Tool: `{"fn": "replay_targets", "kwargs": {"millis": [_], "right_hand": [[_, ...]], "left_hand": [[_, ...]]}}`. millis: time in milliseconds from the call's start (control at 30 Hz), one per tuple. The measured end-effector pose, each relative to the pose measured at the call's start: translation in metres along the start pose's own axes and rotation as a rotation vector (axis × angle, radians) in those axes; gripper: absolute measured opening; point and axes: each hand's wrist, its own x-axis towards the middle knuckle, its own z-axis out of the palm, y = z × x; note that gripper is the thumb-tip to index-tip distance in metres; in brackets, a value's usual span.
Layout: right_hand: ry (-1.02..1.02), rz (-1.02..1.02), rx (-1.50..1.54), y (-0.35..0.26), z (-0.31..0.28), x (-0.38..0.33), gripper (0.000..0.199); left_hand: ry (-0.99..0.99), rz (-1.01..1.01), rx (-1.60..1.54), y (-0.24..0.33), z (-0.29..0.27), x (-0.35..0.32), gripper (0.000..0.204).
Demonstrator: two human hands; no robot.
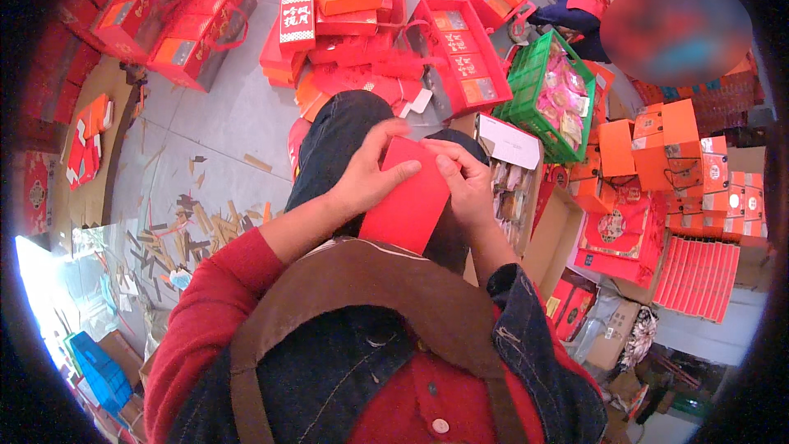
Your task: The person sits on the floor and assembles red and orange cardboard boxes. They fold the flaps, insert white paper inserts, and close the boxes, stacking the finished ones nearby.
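A plain red cardboard box [404, 205] rests on my lap, tilted, with its far end between my two hands. My left hand [370, 174] holds the box's left side, its thumb lying on the red face and its fingers reaching round the far end. On the other side, my right hand [468, 185] pinches the far right corner between thumb and bent fingers. The box's near end lies against my brown apron [345, 279]. Whatever lies under the box is hidden.
Ahead lie stacked red and orange boxes [349, 0] and an open red gift box [464, 57]. To the right are a green crate [526, 86] of pink packets, an open carton [552, 238] and orange boxes [657, 144]. Cardboard scraps [193, 234] litter the left floor. A person [575, 0] sits far right.
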Motion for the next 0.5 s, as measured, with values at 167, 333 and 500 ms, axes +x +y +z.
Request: {"fn": "replay_targets", "kwargs": {"millis": [167, 333, 500], "right_hand": [[0.202, 0.1, 0.167, 0.034, 0.018, -0.019, 0.044], [0.052, 0.301, 0.367, 0.056, 0.03, -0.067, 0.055], [-0.019, 0.446, 0.182, 0.052, 0.042, -0.085, 0.06]], "left_hand": [[0.05, -0.072, 0.031, -0.005, 0.003, -0.002, 0.041], [0.264, -0.155, -0.132, -0.01, -0.004, -0.007, 0.039], [0.311, -0.176, -0.081, -0.026, -0.001, -0.006, 0.04]]}}
